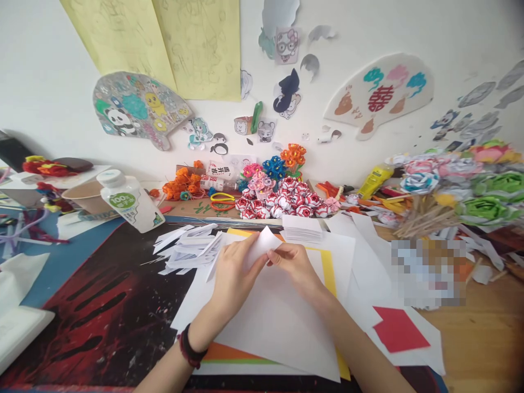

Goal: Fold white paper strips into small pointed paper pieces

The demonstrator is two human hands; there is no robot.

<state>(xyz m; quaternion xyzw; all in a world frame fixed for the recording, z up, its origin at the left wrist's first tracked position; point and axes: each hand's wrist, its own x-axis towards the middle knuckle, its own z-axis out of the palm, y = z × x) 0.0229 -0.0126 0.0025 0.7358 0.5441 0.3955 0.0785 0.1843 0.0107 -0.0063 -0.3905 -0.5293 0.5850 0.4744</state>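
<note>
Between my two hands is a small piece of white paper (pixel 266 243), raised above the stacked sheets. My left hand (pixel 236 267) grips its left side, thumb in front and fingers behind. At the lower right edge, my right hand (pixel 292 265) pinches the same paper between thumb and fingers. Large white sheets (pixel 282 327) lie under both hands, over yellow and orange ones. A pile of cut white paper strips (pixel 188 248) is left of my left hand. Beyond my right hand sits a stack of small white papers (pixel 303 229).
Red-and-white paper flowers (pixel 295 197) line the back by the wall. A white bottle (pixel 130 200) leans at the back left. On the right are a red paper piece (pixel 400 329), a yellow bottle (pixel 375 181) and large paper flowers (pixel 485 213). A dark mat (pixel 110 322) covers the left.
</note>
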